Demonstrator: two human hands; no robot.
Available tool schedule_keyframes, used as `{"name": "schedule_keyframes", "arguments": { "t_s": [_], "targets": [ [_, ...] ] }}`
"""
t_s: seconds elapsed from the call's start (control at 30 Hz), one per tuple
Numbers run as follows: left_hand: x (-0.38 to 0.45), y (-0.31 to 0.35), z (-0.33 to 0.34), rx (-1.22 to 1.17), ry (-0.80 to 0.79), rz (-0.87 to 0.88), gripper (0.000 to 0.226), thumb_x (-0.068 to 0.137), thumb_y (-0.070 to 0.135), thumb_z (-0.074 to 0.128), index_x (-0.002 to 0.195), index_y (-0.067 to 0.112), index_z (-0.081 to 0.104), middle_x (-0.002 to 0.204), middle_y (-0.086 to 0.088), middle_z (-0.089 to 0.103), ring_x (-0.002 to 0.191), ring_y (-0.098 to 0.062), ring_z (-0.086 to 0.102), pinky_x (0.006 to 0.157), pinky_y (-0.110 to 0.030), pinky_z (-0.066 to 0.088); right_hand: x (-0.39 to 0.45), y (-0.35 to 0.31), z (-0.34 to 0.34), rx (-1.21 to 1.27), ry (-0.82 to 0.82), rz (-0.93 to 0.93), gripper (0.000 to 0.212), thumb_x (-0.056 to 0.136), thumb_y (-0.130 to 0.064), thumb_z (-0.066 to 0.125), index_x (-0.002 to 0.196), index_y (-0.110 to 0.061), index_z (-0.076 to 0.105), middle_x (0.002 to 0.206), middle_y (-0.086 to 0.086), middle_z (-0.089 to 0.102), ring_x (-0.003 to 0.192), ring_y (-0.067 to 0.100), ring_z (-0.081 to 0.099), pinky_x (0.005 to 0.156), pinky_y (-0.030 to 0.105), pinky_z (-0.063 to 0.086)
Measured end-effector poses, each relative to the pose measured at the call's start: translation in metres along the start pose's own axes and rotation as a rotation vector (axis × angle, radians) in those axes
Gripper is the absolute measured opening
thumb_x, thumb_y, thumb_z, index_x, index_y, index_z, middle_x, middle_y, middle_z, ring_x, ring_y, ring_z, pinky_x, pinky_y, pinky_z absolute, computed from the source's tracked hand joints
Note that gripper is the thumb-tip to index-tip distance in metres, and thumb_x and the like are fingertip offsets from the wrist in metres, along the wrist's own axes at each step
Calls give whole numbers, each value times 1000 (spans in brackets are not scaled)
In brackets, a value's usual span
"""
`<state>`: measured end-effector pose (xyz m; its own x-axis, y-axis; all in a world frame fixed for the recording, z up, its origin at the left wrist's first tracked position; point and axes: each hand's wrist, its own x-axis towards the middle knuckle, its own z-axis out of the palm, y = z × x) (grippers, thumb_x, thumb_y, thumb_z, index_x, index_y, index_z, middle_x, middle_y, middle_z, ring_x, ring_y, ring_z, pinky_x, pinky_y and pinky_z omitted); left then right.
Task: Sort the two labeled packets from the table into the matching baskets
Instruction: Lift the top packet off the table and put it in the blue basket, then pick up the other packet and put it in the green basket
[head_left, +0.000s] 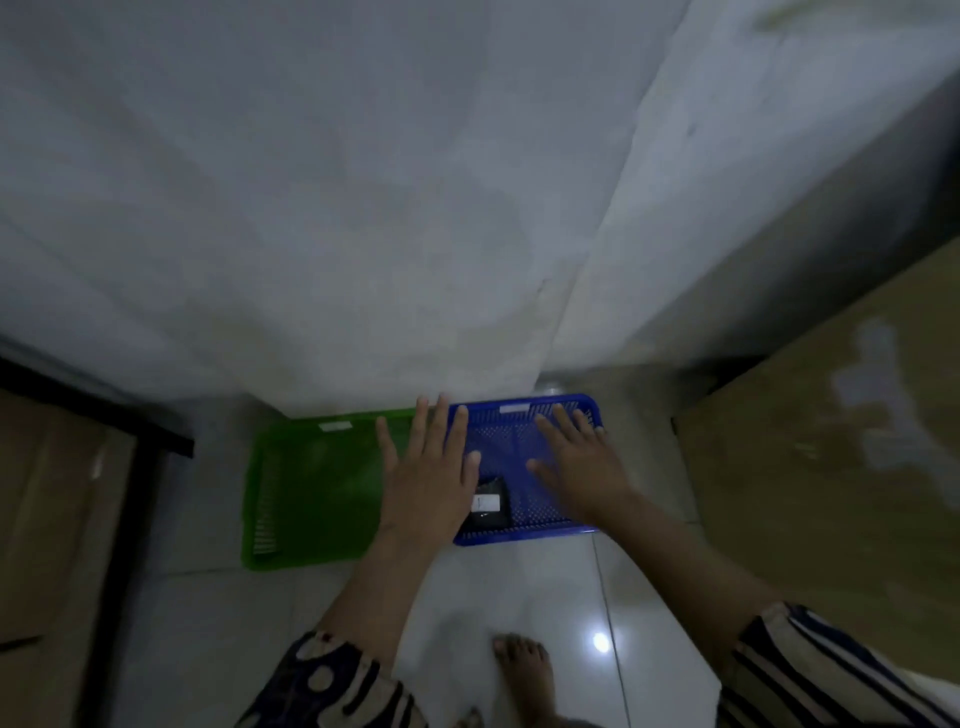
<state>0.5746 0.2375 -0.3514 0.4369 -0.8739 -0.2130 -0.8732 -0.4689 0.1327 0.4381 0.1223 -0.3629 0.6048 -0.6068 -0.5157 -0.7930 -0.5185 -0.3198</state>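
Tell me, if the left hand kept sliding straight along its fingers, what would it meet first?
Probably the white wall: the open left hand points over the seam between the green plastic basket and the blue perforated basket. Depth is unclear.

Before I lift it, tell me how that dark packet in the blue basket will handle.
The dark packet looks small and flat, so probably light. It lies flat in the blue basket, so it should not roll. Its surface looks faintly glossy, so perhaps slippery; the blur hides whether it is stiff or floppy.
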Motion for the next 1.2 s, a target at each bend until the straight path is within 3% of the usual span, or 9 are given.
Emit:
{"name": "schedule_keyframes", "arguments": {
  "t_s": [0.23,0.47,0.53,0.83,1.0,1.2],
  "targets": [
    [-63,47,-173,-40,147,53,54,94,43,15,142,23,0,156,-1,-2,142,-20,-12,106,-53,-19,-122,-43,-138,25,177,-8,60,93,-43,34,142,-22,7,157,7,-1,143,26,-3,117,44,1],
    [-109,125,-263,-114,257,116,55,94,44,17,142,24,-2,156,0,-5,138,-17,-20,105,-50,-19,-227,-26,-225,71,368,-12,58,93,-42,33,142,-23,6,157,6,-2,143,25,-6,117,43,0],
    [-123,155,-275,-143,275,141,56,93,45,19,142,25,-1,156,0,-6,134,-16,-24,107,-49,-18,-257,-7,-240,95,408,-12,59,93,-42,33,142,-24,6,157,6,-3,143,24,-7,117,42,-1],
    [-175,327,-280,-274,292,162,56,93,44,28,142,25,8,156,-3,0,143,-20,-6,114,-50,-6,-375,162,-282,185,585,-39,57,92,-41,39,141,-23,16,156,6,8,143,24,0,116,43,6],
    [-182,428,-274,-312,246,215,57,93,46,30,141,27,7,156,-2,0,143,-18,-3,115,-49,0,-409,253,-309,192,602,-4,57,91,-44,39,140,-24,18,156,5,11,143,23,0,116,42,5],
    [-167,501,-266,-288,204,280,54,93,45,30,141,27,12,156,1,9,142,-17,7,115,-48,4,-422,331,-337,200,645,52,54,91,-40,42,138,-20,24,153,6,22,142,26,8,115,44,10]
  ]
}}
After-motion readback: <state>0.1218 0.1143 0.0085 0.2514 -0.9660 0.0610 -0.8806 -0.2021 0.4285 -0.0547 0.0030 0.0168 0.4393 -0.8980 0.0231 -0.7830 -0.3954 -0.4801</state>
